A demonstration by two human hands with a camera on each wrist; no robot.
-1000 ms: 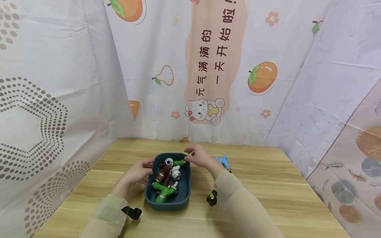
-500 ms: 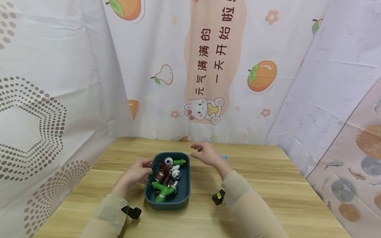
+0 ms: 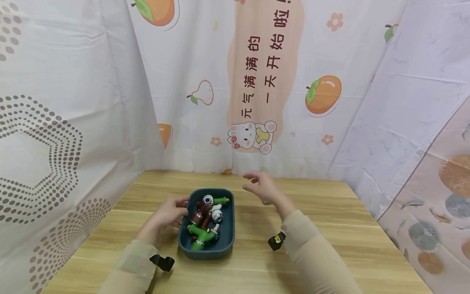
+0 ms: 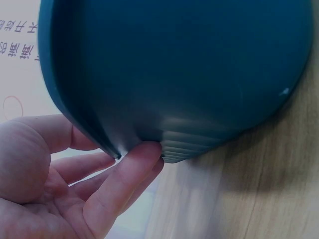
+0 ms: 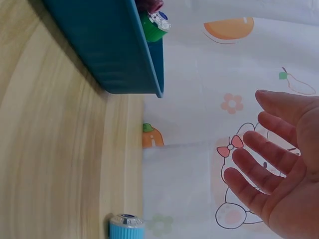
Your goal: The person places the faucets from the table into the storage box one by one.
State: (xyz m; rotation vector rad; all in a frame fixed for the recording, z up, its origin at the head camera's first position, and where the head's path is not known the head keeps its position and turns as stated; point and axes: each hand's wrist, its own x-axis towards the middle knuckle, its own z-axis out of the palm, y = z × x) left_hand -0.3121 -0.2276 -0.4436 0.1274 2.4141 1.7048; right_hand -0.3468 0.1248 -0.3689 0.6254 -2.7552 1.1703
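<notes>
A dark teal plastic bin [image 3: 227,241] sits on the table. My left hand [image 3: 170,212] holds its left side, fingers against the ribbed outer wall and thumb at the rim, as the left wrist view shows. Inside lie a green Y-shaped piece [image 3: 202,236] with silver parts, a smaller green piece [image 3: 221,200], several dark red pieces [image 3: 197,218] and a white knob with a silver end [image 3: 217,216]. My right hand [image 3: 264,188] is raised right of the bin, fingers loosely spread, holding nothing. Below it in the right wrist view is a light blue ribbed piece [image 5: 127,229], silver on top.
The wood-grain table [image 3: 330,245] ends at a printed curtain [image 3: 205,139] behind, with more curtains on both sides. A small black camera [image 3: 163,262] is strapped to the left wrist, another black camera [image 3: 276,241] to the right.
My right hand has drawn away from the bin's right rim, moving right and slightly up, now covering the blue piece in the head view. My left hand and the bin have not moved.
</notes>
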